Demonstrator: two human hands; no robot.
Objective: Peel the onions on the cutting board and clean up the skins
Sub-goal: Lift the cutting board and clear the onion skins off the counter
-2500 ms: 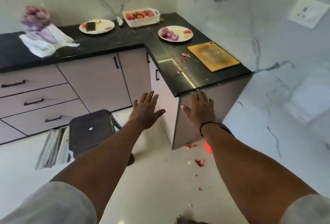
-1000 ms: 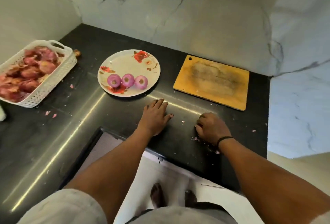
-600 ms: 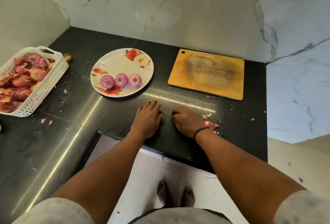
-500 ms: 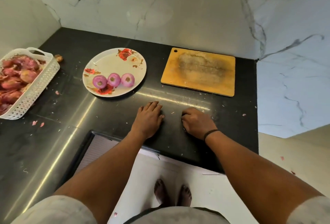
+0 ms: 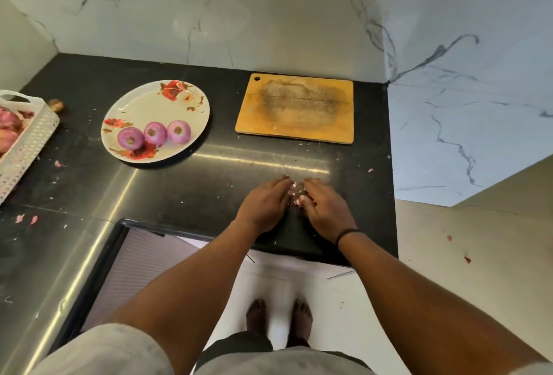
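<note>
**Scraps between my hands**

At the far left a white basket (image 5: 28,147) sits on the black counter (image 5: 185,189), cut off by the frame, with reddish skins (image 5: 7,126) inside. A few pink flecks (image 5: 26,219) lie on the counter in front of it. Next comes the flowered plate (image 5: 140,108), bearing three peeled onions (image 5: 154,133) in a row along its near side. Right of the plate lies the board (image 5: 294,108), bare and well apart from the onions.

Nearer me, my left hand (image 5: 263,207) rests flat on the counter, fingers together and curved inward. A small pile of scraps (image 5: 296,195) lies between its fingertips and my right hand (image 5: 324,210), cupped against the counter from the other side. Neither hand grips anything; they only hem the scraps in. More flecks dot the floor (image 5: 478,255) at the right.
</note>
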